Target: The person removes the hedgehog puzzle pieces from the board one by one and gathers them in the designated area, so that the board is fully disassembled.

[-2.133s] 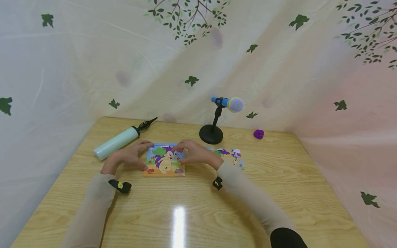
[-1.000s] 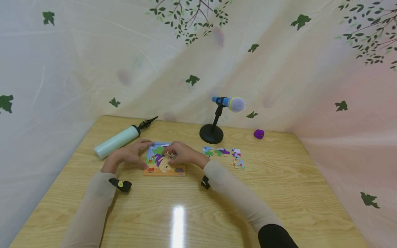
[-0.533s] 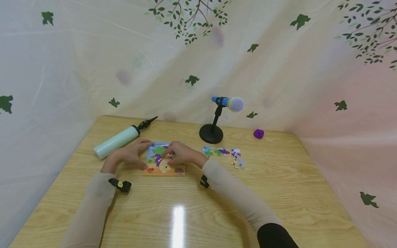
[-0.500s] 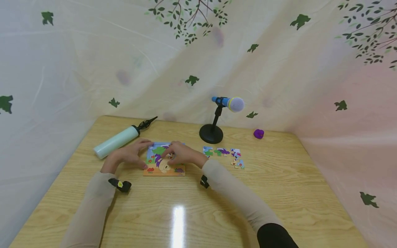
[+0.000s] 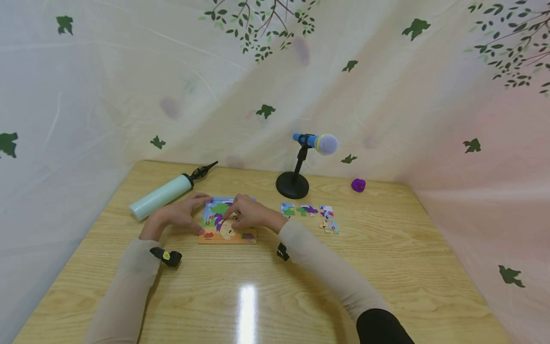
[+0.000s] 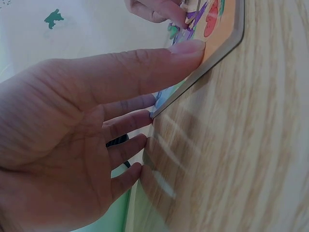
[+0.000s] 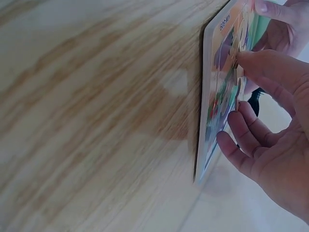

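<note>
A jigsaw puzzle board (image 5: 227, 237) with a cartoon animal picture lies on the table. At its left edge is my left hand (image 5: 180, 215), fingers nearly straight; in the left wrist view the thumb (image 6: 188, 50) rests over the board's border and fingertips meet the edge. My right hand (image 5: 253, 212) is over the board's middle, hiding its upper right part. The right wrist view shows it pinching a small puzzle piece (image 7: 239, 89) between thumb and fingertips, tilted up from the board's face. Several loose puzzle pieces (image 5: 309, 210) lie to the right.
A pale green hand pump (image 5: 163, 197) with a black nozzle lies behind my left hand. Beyond the loose pieces stands a blue toy microphone (image 5: 315, 143) on a black stand (image 5: 292, 185). A small purple object (image 5: 358, 185) sits at the back right, before a cloth backdrop (image 5: 386, 110).
My right hand has moved left from the board's right edge to its middle, then stayed nearly still. More of the loose pieces came into view behind it. My left hand has kept its place.
</note>
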Demonstrator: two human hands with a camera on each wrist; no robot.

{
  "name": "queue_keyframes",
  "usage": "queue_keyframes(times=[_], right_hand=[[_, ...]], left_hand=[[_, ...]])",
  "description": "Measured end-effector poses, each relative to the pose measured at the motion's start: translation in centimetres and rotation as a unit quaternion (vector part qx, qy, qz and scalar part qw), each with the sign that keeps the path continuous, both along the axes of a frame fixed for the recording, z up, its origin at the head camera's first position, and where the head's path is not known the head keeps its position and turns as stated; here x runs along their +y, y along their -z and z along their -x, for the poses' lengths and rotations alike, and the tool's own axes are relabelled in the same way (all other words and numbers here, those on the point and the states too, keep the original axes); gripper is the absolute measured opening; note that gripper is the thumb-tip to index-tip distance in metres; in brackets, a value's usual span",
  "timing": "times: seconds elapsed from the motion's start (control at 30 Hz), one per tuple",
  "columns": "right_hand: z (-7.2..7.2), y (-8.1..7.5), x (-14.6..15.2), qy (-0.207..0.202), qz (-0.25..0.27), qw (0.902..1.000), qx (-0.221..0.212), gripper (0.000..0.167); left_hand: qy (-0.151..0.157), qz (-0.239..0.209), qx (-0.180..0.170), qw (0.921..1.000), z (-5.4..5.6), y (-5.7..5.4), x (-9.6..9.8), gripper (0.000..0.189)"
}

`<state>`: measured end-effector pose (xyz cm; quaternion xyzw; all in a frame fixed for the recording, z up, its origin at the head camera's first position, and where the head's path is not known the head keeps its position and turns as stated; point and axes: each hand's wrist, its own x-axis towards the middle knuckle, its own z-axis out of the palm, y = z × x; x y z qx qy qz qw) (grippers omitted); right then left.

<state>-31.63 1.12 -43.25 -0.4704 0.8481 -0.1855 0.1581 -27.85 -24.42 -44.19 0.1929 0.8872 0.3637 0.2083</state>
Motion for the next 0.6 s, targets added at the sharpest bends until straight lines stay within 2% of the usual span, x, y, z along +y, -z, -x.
queue_keyframes(times=[0.3,0.6], right_hand=[[0.01,0.21,-0.15,-0.006,0.003,0.9996,0.027,0.028],[-0.37,0.07,-0.16,0.016,0.002,0.9998,0.014,0.028]], left_hand=[[0.002,0.002,0.001,1.0,0.01,0.01,0.03,0.104],[0.002,-0.001,0.003,1.0,0.03,0.19,0.02,0.103]])
